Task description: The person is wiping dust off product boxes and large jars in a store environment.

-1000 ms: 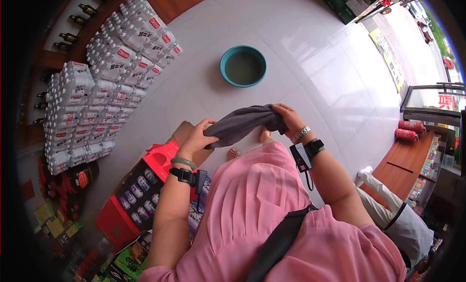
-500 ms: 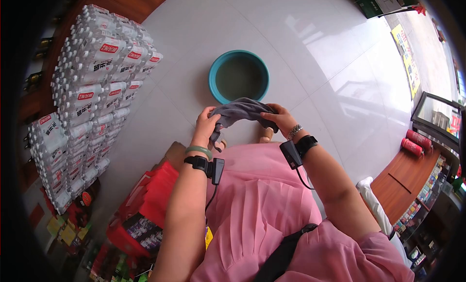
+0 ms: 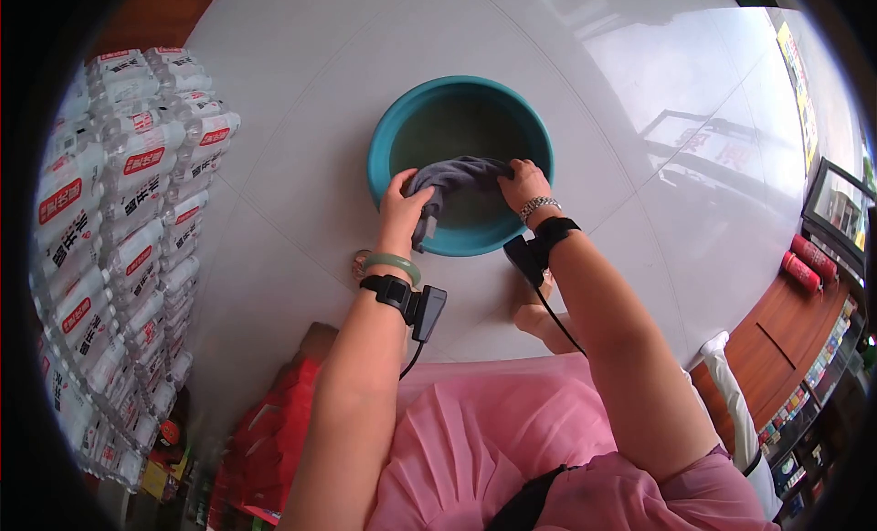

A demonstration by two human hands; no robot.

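One pale tiled floor (image 3: 292,102) spreads beneath us across most of the frame, and tall stacks of bottled water (image 3: 137,202) line its left side. At the bottom centre we see our pink garment (image 3: 493,421), with a red box (image 3: 274,431), partly blurred, to its left. Toward the lower right stands a brown wooden counter (image 3: 776,339), with another person's pale trouser leg (image 3: 731,394) beside it. Near the upper centre we have a round teal basin (image 3: 388,134) holding murky water (image 3: 448,129). Over its near part we hold a bunched grey cloth (image 3: 466,173) that arches between our hands, one end hanging down in front of the near rim. Our left hand (image 3: 399,202) is closed on the cloth's left end, thumb and fingers pinching it; our right hand (image 3: 525,186) grips the other end. Two red fire extinguishers (image 3: 808,263) lie at the right, near the counter. We wear a black strapped device (image 3: 429,312) on our left forearm and another by our right wrist, plus a green bangle (image 3: 395,264) on the left and a metal watch band (image 3: 539,205) on the right.
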